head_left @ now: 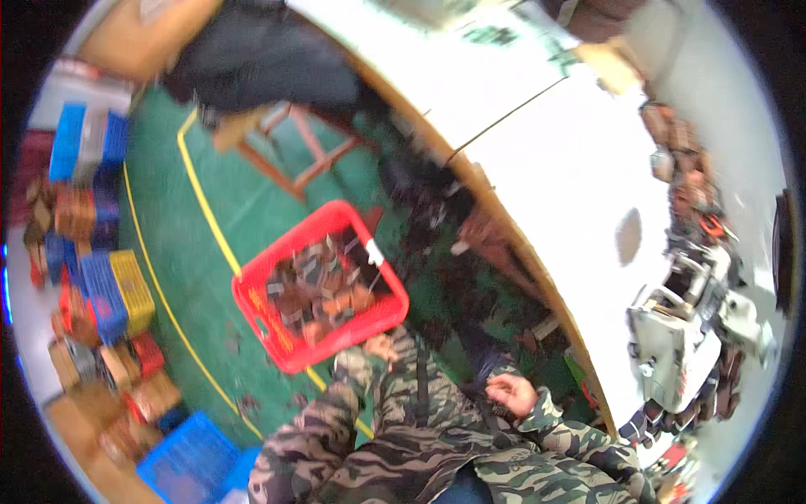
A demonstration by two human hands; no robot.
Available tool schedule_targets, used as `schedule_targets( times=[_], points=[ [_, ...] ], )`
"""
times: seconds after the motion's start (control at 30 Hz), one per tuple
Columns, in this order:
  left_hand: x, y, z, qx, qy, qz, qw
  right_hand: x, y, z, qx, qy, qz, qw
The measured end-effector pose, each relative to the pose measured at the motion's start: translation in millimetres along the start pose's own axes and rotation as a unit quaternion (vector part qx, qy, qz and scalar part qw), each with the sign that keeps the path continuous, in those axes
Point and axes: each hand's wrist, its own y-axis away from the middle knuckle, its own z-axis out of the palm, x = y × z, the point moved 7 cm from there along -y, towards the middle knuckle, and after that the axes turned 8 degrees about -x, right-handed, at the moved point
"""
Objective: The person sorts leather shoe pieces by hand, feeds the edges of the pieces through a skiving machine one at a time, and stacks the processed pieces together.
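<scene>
A red plastic basket (361, 338) stands on the green floor, left of centre, holding many small brown, grey and orange pieces (315, 290). My left hand (382, 347) is right by its near rim, above my thigh; blur hides whether it grips or only touches it. Over my lap, my right hand (512, 394) has its fingers curled in. Something dark and bluish (495, 363) shows just beyond those fingers, and I cannot make out whether they hold anything. Both sleeves are camouflage cloth.
A long white worktable (537, 160) runs along the right, with a sewing machine (676, 336) and brown pieces at its far side. Ahead are a wooden stool (306, 160) and a dark-clothed person (269, 63). Blue crates (189, 458), a yellow crate (130, 290) and cartons line the left.
</scene>
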Motion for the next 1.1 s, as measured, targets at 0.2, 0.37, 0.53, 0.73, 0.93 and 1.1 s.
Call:
schedule_targets(
  times=[0.2, 0.37, 0.53, 0.73, 0.93, 1.1],
  points=[
    [105.3, -167.2, 288.7, 0.590, -0.398, 0.084, 0.698, -72.5, 71.8, -49.5, 0.087, 0.112, -0.035, 0.989],
    [192.1, -270.7, 453.3, 0.581, -0.514, 0.073, 0.626, -109.5, 85.1, -80.9, 0.088, 0.094, -0.085, 0.988],
    [321.4, -354.6, 536.9, 0.499, -0.603, 0.106, 0.613, -130.7, 86.3, -117.8, 0.156, 0.040, -0.138, 0.977],
    [539.2, -446.3, 585.6, 0.297, -0.710, 0.160, 0.618, -146.1, 113.3, -144.1, 0.286, -0.144, -0.184, 0.929],
    [790.4, -397.2, 753.9, 0.384, -0.728, 0.224, 0.522, -169.4, 101.7, -140.7, 0.336, -0.209, -0.205, 0.895],
    [793.7, -408.2, 821.9, 0.630, -0.566, 0.380, 0.371, -176.7, 103.6, -133.7, 0.381, -0.255, -0.153, 0.875]
  ],
)
